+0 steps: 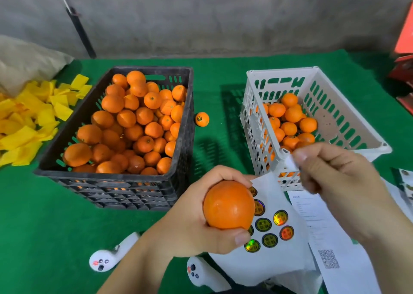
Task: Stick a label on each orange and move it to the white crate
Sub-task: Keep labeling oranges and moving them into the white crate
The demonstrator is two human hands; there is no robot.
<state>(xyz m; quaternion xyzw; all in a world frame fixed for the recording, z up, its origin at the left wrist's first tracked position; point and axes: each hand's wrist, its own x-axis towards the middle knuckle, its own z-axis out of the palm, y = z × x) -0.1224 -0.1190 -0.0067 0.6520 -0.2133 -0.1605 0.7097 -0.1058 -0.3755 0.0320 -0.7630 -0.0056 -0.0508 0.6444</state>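
black crate (178, 123), white crate (348, 106), green tablecloth (44, 215), yellow wrappers (29, 119)

Orange (228, 204) in left hand (196, 217) — sticker sheet (271, 224) beneath

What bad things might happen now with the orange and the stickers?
The left hand holds both the orange and the sticker sheet, so the orange might slip from that grip and roll off. The right hand pulls the sheet's top corner, which may tear or crease it. One loose orange already sits on the green mat between the crates and could get forgotten.
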